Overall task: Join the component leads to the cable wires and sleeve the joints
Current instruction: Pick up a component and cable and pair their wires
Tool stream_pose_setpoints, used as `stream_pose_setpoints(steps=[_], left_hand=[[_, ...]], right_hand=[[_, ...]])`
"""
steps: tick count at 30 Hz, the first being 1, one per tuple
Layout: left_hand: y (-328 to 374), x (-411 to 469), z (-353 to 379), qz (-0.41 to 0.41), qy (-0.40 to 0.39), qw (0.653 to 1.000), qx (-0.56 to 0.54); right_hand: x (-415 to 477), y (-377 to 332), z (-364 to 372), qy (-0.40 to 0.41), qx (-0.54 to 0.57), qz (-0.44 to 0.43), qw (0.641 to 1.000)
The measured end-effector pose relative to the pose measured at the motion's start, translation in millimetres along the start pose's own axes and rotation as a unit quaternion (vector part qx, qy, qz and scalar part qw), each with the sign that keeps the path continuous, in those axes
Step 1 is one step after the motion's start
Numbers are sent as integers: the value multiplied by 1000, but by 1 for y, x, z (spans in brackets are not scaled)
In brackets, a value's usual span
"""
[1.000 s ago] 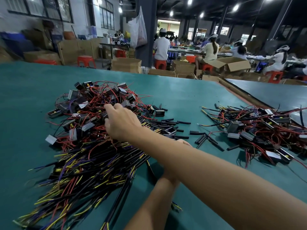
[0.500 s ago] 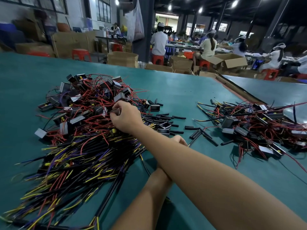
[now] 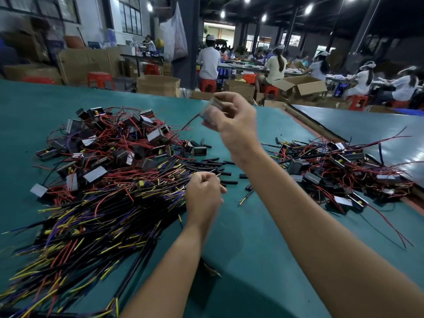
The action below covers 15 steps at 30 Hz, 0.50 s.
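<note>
Dim factory hall with seated workers (image 3: 207, 63), cardboard boxes (image 3: 158, 84) and red stools (image 3: 207, 85) lies behind a wide teal-green counter (image 3: 252, 249). Toward the counter's far left corner sits a heap of small black box-shaped components (image 3: 110, 138) with grey metal faces and thin red leads. Just nearer, running to the near left corner, lies a thick spread of black cables (image 3: 91, 214) with bare-tipped yellow, purple and red wires. Short black sleeve tubes (image 3: 211, 162) are scattered around the middle of the counter, between that heap and a second tangle of components and red wires (image 3: 339, 166) by the right edge. The right hand (image 3: 231, 125) is raised above the middle of the counter, fingers and thumb curled round one grey-faced component (image 3: 210, 112), blurred, whose red lead (image 3: 190, 122) trails off to the left. The left hand (image 3: 203, 193) is low, at the right fringe of the cable spread, fingers curled inward; whether it pinches a wire I cannot tell.
</note>
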<state>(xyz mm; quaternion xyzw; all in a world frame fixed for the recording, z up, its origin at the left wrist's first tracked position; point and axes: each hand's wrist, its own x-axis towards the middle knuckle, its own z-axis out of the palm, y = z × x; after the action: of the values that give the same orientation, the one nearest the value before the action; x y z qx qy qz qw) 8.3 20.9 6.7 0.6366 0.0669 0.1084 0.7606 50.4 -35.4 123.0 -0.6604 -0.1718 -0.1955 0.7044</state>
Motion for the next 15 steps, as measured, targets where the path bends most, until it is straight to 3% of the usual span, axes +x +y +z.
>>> stream_pose_setpoints(steps=[3,8,10,15], left_hand=[[12,1,-11,-58,-20,991,-122],[23,6,-21,-159,-46,950,-265],[22,9,-25,-178,-37,945,-272],[16,10,-21,-181,-3,965,-191]], right_hand=[[-13,-11,-37,-2,65,14,998],[-47,16,-88,-150,109,186,965],[-57,33,-103,-178,129,233,947],[-64,49,-138,-338,119,304,883]])
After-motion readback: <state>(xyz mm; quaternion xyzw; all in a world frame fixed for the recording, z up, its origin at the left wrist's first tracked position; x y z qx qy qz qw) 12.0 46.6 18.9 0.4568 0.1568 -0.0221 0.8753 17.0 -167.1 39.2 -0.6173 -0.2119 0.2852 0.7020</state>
